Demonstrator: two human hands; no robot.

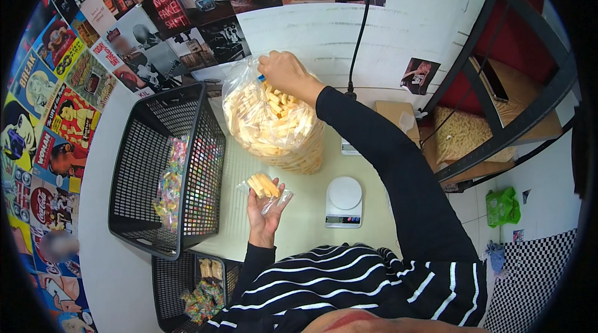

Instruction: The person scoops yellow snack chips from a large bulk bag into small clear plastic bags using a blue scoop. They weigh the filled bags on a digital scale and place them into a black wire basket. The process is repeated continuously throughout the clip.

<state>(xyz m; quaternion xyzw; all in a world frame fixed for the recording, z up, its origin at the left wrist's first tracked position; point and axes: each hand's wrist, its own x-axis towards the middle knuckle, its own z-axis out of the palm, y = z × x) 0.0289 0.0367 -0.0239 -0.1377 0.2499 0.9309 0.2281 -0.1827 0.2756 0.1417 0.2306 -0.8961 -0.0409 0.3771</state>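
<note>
My left hand (265, 214) holds a small clear plastic bag (275, 203) with several pale yellow stick snacks (264, 185) in its upper part. Beyond it stands a large clear plastic bag (243, 122), upright and full of similar sticks. My right hand (285, 71) is curled at this bag's open mouth, over the loose sticks (279, 101). A small blue object (261, 78) pokes out from under its fingers; most of it is hidden, so its kind is unclear. To the right of my left hand sits a white digital kitchen scale (344, 211) with a bare round platform.
A black plastic basket (145, 183) of colourful wrapped sweets (170, 186) stands left, above a lower basket (170, 281) with more packets. A second scale (348, 147) and a cardboard box (397, 118) are behind my right arm. A dark-framed shelf (467, 165) holds another snack bag (462, 134).
</note>
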